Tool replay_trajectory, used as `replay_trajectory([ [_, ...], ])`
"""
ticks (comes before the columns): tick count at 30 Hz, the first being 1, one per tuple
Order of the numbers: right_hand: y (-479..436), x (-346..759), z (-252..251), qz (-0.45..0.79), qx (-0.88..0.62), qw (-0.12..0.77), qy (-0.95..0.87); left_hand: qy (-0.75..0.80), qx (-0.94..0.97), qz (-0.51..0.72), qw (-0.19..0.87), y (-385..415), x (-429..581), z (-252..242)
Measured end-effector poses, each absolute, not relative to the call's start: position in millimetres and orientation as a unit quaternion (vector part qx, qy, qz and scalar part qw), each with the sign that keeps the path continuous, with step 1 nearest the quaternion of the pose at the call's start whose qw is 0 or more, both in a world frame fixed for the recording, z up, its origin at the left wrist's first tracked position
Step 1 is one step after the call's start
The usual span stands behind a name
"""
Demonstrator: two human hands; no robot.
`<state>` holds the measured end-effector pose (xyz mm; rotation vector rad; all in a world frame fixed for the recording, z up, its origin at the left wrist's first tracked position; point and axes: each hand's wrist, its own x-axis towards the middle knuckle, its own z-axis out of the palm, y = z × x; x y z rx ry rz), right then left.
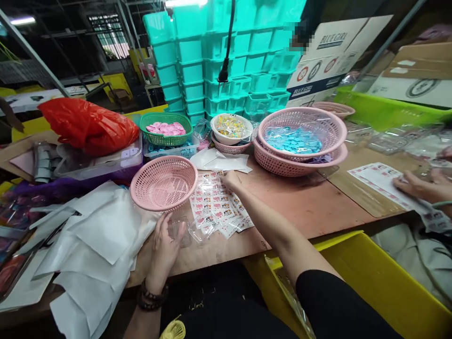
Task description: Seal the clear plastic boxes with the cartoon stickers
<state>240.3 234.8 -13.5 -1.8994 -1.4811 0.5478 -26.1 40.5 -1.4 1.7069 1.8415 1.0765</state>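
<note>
My left hand (165, 242) is by the table's front edge, thumb apart from the fingers, beside a clear plastic shell (181, 230). Whether the thumb presses on that shell is hard to tell. Sticker sheets (221, 205) with small pink and red prints lie fanned and overlapping in front of me, more clear plastic shells (203, 230) resting on them. My right hand (231, 181) reaches over to the far edge of these sheets with its fingers curled together. What its fingertips hold is hidden. A pink plastic basket (164, 183) stands just beyond my left hand.
White backing papers (95, 240) pile up at left. Behind are a green basket (165, 136) of pink pieces, a white bowl (231, 139) and stacked pink baskets (300, 162) with blue pieces. Another person's hand (418, 186) touches a sticker sheet at right. Turquoise bins (219, 61) rise behind.
</note>
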Motion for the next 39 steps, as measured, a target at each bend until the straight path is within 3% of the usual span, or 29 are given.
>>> replay_trajectory([
  [5,215,267,27,0.143,-0.679,0.475,-0.541,0.546,0.650,0.521,0.090,16,-12,19],
  [10,157,287,84,0.053,-0.570,0.629,-0.525,0.471,0.641,0.588,0.149,21,9,34],
  [12,116,280,103,0.106,-0.507,0.662,-0.542,0.441,0.643,0.605,0.163,27,18,47],
  [16,33,251,118,0.410,-0.443,0.511,-0.612,0.434,0.703,0.549,0.131,26,29,80],
  [19,-1,238,111,0.542,-0.414,0.404,-0.609,0.450,0.745,0.427,0.245,18,29,92],
  [23,-9,232,94,0.507,-0.432,0.443,-0.600,0.453,0.712,0.348,0.408,6,21,83],
  [30,-17,214,74,0.593,-0.401,0.417,-0.560,0.428,0.725,0.319,0.435,-9,6,73],
  [39,-14,202,74,0.603,-0.423,0.357,-0.575,0.395,0.773,0.304,0.393,-8,-11,64],
])
